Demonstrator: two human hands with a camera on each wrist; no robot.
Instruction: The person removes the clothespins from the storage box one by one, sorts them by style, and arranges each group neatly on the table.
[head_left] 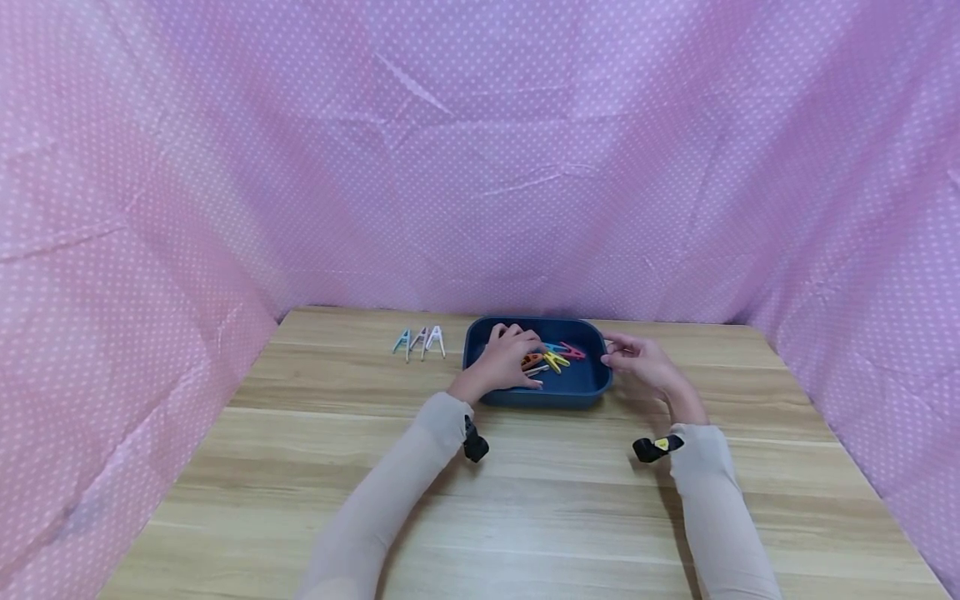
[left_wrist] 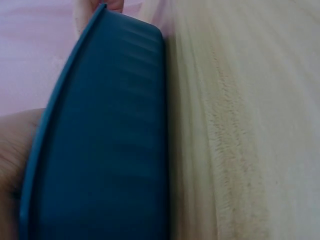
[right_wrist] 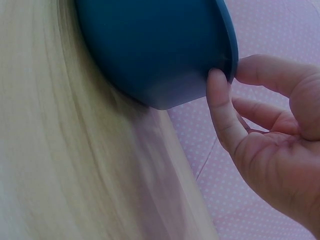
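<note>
A dark blue plastic tray (head_left: 543,401) with a raised rim sits near the back of the table. My left hand (head_left: 506,360) reaches into its left half, thumb and fingers spread apart around several clothespins. An orange-brown clothespin (head_left: 532,360) shows beside the palm, next to a yellow clothespin (head_left: 556,361), with a red clothespin (head_left: 573,352) and a blue clothespin (head_left: 554,347) behind. The left fingertips are partly hidden. At the tray's right end, my right hand (right_wrist: 280,120) pinches the rim between thumb and finger.
Left of the tray, a light blue clothespin (head_left: 402,340), a greyish clothespin (head_left: 420,338) and a white clothespin (head_left: 436,338) lie in a row on the wooden table (head_left: 555,508). Pink dotted cloth (head_left: 480,167) hangs behind and at both sides.
</note>
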